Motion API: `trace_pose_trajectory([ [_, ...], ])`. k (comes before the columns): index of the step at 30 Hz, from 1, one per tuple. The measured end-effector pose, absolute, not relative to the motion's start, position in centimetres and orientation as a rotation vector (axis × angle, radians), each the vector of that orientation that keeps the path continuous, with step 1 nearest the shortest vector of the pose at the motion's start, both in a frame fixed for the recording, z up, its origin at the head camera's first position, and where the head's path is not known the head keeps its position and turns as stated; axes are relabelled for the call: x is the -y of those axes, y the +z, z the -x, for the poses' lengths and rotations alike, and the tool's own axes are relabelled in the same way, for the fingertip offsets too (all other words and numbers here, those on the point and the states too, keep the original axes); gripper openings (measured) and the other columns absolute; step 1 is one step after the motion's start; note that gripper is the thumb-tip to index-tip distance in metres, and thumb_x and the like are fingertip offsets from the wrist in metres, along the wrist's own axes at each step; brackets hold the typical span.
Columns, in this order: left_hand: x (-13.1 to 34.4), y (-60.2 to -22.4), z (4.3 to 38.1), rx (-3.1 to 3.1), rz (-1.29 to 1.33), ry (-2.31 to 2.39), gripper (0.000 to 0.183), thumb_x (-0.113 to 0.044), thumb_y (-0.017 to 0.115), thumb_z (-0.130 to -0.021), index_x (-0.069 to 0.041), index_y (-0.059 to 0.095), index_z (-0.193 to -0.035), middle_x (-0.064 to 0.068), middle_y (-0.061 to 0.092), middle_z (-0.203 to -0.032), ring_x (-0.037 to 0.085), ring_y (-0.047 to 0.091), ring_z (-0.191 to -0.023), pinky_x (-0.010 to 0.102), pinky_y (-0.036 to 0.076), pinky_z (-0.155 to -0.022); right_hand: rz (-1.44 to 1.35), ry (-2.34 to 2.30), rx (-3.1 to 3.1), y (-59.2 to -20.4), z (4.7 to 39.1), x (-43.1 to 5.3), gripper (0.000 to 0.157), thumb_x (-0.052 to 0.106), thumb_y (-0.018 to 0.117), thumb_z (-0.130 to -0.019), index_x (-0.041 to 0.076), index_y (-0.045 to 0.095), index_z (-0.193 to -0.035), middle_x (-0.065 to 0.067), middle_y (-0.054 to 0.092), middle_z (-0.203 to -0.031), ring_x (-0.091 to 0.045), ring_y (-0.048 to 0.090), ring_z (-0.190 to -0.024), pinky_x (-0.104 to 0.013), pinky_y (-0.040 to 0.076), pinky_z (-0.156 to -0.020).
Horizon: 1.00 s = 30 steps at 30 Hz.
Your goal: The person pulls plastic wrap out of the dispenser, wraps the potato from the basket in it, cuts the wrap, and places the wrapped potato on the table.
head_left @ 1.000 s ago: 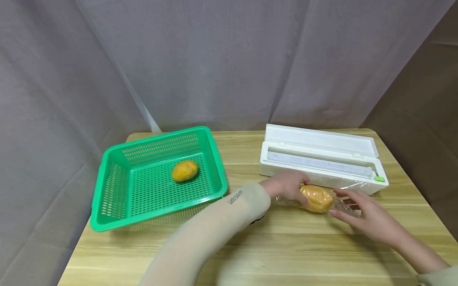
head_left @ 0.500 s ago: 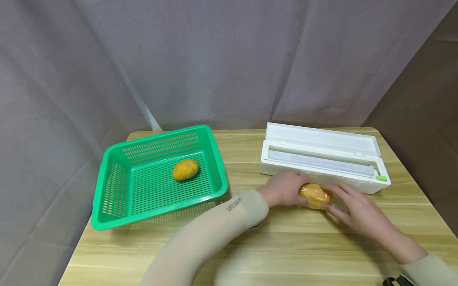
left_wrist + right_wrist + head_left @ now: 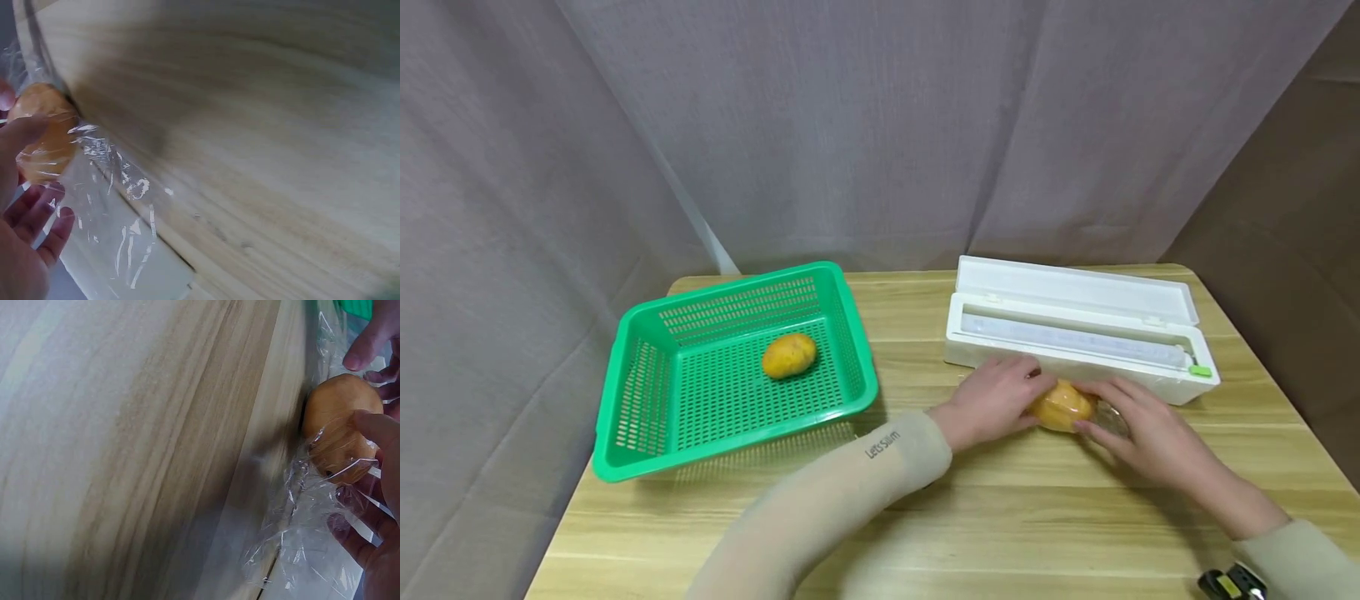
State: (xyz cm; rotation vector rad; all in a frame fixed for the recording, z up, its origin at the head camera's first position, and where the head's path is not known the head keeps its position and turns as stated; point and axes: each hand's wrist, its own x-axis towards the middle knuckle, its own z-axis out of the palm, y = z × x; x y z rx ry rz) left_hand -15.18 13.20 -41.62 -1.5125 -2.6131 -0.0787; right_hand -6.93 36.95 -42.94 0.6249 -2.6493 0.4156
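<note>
Right of centre in the head view's lower half, a potato (image 3: pixel 1062 406) in clear film (image 3: pixel 134 187) sits between both hands, just in front of a white cling-film dispenser (image 3: pixel 973 352) with its lid tipped back. The left hand (image 3: pixel 996 398) and right hand (image 3: pixel 1150 433) each have a narrow grip, holding the wrapped potato at opposite ends. Left of centre on the bench (image 3: pixel 1015 525), a green basket (image 3: pixel 737 443) holds a second potato (image 3: pixel 789 356).

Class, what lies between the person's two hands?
A potato in clear film lies between the left hand and right hand; the head view shows it.
</note>
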Motion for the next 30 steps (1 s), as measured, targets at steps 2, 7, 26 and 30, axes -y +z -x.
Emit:
trace_pose_trajectory([
  [2, -13.1, -41.9, 15.4, 2.616, 1.516, -0.134, 0.053, -0.045, 0.076, -0.099, -0.023, 0.061, -0.145, -0.005, 0.061, -0.129, 0.008, 0.059, -0.115, 0.024, 0.049, -0.103, -0.619, 0.427, 2.644, -43.0, 7.0, -36.9, 0.059, 0.01, 0.096, -0.073, 0.008, 0.071, -0.127, -0.006, 0.07, -0.113, -0.03, 0.069, -0.102, -0.055, 0.056, -0.082],
  [7, -13.0, -42.3, 15.9, 2.637, 1.51, -0.208, 0.056, -0.042, 0.077, -0.1, -0.02, 0.061, -0.149, -0.001, 0.062, -0.137, 0.011, 0.062, -0.118, 0.022, 0.049, -0.103, -0.632, 0.434, 2.624, -43.2, 7.3, -37.0, 0.059, 0.015, 0.095, -0.076, 0.007, 0.072, -0.129, -0.01, 0.071, -0.114, -0.035, 0.069, -0.101, -0.06, 0.057, -0.081],
  [26, -12.6, -42.7, 16.4, 2.732, 1.466, -0.326, 0.056, -0.041, 0.076, -0.1, -0.021, 0.06, -0.15, -0.002, 0.06, -0.145, 0.01, 0.06, -0.128, 0.022, 0.045, -0.11, -0.612, 0.44, 2.669, -42.8, 7.5, -36.5, 0.059, 0.016, 0.092, -0.081, 0.004, 0.071, -0.135, -0.015, 0.069, -0.124, -0.04, 0.067, -0.111, -0.063, 0.054, -0.088],
  [30, -12.6, -42.3, 16.4, 2.729, 1.484, -0.308, 0.058, -0.042, 0.076, -0.099, -0.021, 0.06, -0.15, -0.003, 0.061, -0.142, 0.01, 0.06, -0.126, 0.022, 0.045, -0.109, -0.601, 0.447, 2.69, -42.6, 7.2, -36.5, 0.06, 0.018, 0.092, -0.082, 0.006, 0.069, -0.137, -0.015, 0.068, -0.127, -0.041, 0.066, -0.113, -0.065, 0.054, -0.088],
])
